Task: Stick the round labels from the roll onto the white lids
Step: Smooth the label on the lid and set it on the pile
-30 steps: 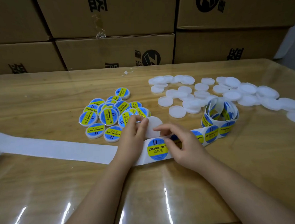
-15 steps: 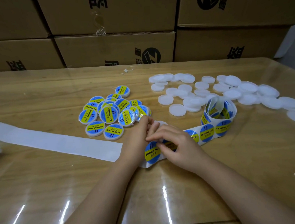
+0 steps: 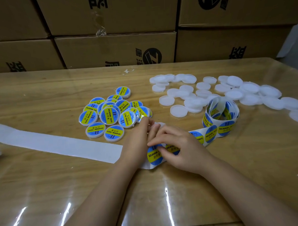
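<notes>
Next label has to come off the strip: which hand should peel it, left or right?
Right. The right hand has fingertips on the next label on the strip, while the left hand seems busy with a white lid peeking out beyond its fingers.

1. Wooden table with a clear glossy sheet over it.
2. Left of centre: a heap of labelled lids (blue and yellow, some overlapping).
3. Right: plain white lids scattered about, label roll just in front.
4. Bare backing strip trails off left.
</notes>
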